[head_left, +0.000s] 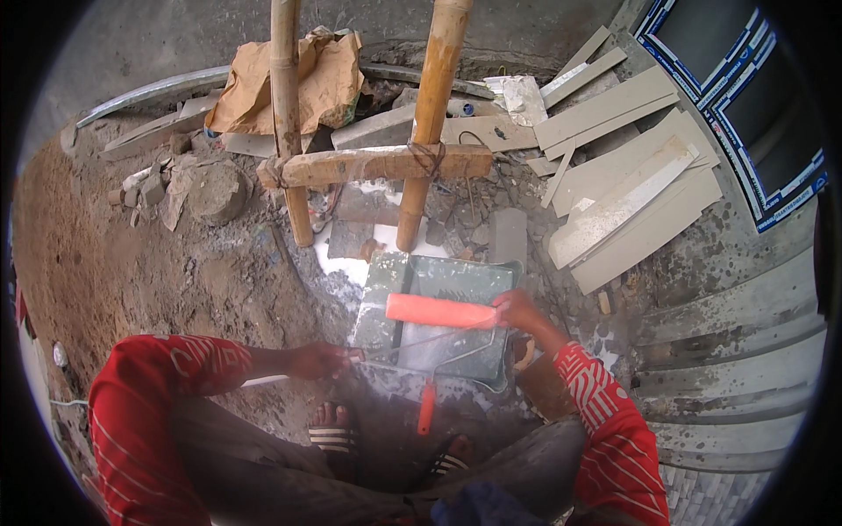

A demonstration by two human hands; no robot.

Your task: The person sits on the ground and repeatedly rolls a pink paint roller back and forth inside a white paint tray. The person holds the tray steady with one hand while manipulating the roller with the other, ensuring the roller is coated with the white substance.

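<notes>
From the head camera, an orange cylindrical paint roller sleeve (441,310) lies across a grey-green rectangular plastic paint tray (456,279) on the rubble-strewn ground, its long axis running left to right. The right hand (517,309) is closed on the sleeve's right end. The left hand (323,359), nearer and to the left, grips a thin pale stick (263,380). The roller's orange handle (426,408) points toward the sandalled feet (333,436). Two bamboo poles (430,114) stand beyond the tray.

bamboo poles (419,131) block beyond paint tray (456,282), board scraps (627,206) crowd right
</notes>
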